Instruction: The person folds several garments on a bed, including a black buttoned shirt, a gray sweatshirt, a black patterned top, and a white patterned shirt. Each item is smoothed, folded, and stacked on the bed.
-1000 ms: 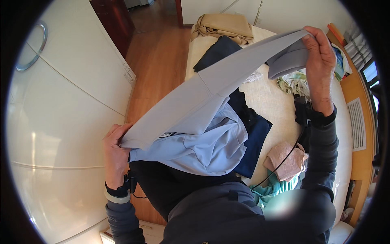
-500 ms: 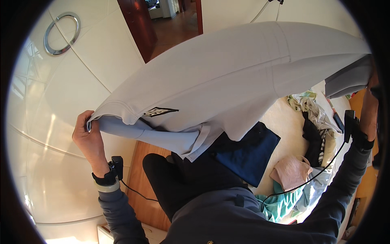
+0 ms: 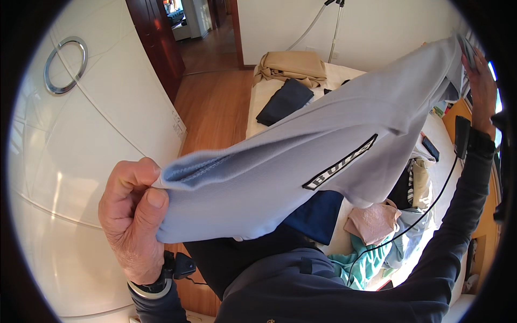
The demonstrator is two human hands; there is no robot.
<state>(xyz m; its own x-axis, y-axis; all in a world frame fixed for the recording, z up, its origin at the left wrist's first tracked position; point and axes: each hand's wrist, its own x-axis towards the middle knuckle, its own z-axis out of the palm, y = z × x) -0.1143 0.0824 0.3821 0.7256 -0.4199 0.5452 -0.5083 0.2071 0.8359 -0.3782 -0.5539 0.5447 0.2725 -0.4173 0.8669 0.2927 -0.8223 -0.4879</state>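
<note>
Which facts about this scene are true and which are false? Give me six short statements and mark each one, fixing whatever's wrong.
1. The bare left hand and bare right hand both hold the pale grey-blue fabric garment. True.
2. The right hand is lower in the picture than the left hand. False: it is higher.
3. The garment is plain all over. False: it bears a slanted, elongated black-and-white patch.
4. A folded tan cloth and a folded dark cloth lie on the cream-covered bed. True.
5. A wrinkled pink cloth touches a crumpled turquoise cloth. True.
6. The tan cloth is nearer the person than the pink cloth. False: it is farther away.
</note>
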